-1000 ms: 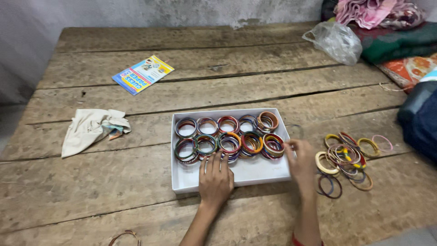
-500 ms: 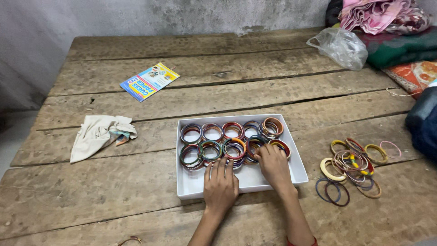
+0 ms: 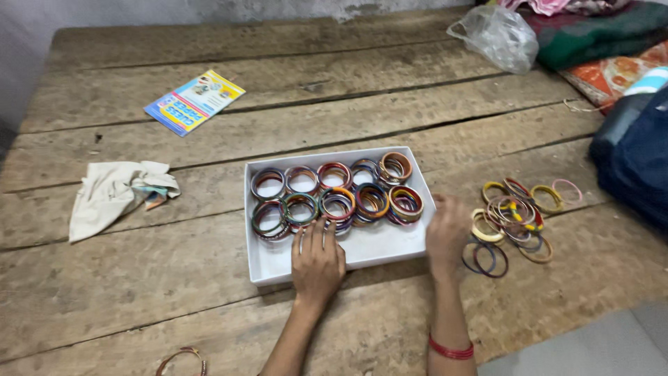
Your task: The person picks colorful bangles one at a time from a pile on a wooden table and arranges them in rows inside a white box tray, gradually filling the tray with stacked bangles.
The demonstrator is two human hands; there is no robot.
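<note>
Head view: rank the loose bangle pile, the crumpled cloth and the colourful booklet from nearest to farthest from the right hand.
1. Loose bangle pile: just right of the right hand.
2. Crumpled cloth: far left, beyond the white box.
3. Colourful booklet: upper left, about as far as the cloth; too close to call.

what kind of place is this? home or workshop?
Probably a home or small informal workspace, not a factory: a rough, weathered wooden plank table, folded bright fabrics heaped at its far corner, and loose coloured bangles beside a shallow white box of sorted ones.
</note>
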